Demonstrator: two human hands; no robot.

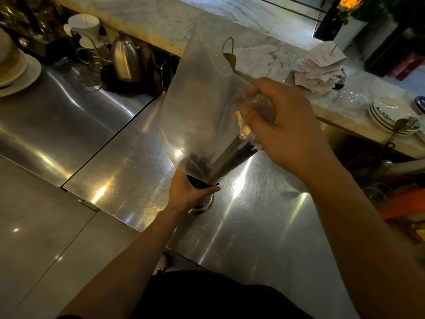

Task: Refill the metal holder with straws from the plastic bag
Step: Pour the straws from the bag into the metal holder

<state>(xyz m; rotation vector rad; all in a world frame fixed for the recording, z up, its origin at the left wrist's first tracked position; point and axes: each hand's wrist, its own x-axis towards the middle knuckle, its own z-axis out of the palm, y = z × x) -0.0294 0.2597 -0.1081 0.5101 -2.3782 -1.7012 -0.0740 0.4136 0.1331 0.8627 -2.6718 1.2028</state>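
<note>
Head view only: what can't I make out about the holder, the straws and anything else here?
- Head view, shiny round metal holder: only its base shows; the left-hand grip and clear plastic bag cover the rest, so its fill level is hidden.
- Head view, black straws: smeared through the cloudy bag; uncountable.
- Head view, white paper slips on the marble counter: print too small.

A gooseneck kettle (127, 59) is sitting on a dark round base at the back of the steel counter (253, 226), with a white dripper (84, 28) standing on a wire stand just beside it to the left. White plates (21, 73) are lying stacked at the far left. On the marble ledge (264, 42) behind, paper slips (319, 67) are bunching on a spike, and patterned plates (386, 111) are carrying a fork (401, 126) at the right edge
</note>
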